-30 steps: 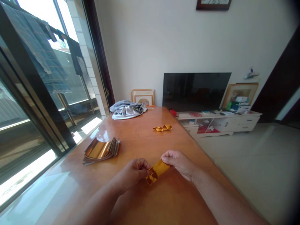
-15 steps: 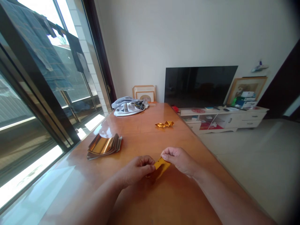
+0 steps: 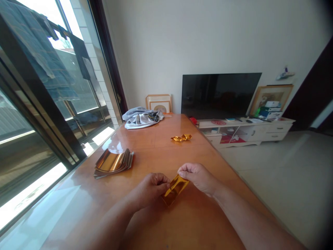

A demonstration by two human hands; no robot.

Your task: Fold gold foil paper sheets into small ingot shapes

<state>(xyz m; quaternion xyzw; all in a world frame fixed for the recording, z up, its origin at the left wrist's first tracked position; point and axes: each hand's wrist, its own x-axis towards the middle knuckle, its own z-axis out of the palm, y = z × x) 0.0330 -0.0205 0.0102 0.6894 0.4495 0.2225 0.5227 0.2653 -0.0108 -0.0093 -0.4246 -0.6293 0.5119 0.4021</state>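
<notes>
While glossy and bent, gold foil strip [image 3: 178, 185] pinched by curled left hand [image 3: 153, 189] and curled right hand [image 3: 199, 177]

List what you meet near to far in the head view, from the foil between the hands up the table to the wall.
Held gold foil → stack of gold sheets → folded gold foil → grey cloth → framed pictures

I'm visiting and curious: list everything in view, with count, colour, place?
Table: one, brown, foreground
Foil piece: one, gold, front centre
Foil stack: one, gold, table's left
Folded foil: count unclear, gold, table's right
Cloth heap: one, grey, table's far end
Television: one, black, beyond table
Cabinet: one, white, below television
Boxes: several, white/green, on cabinet
Frames: three, tan, background
Glass panels: several, clear, left
Laundry: several, mostly blue, outside
Left hand: one, bare, holding foil piece
Right hand: one, bare, holding foil piece
</notes>
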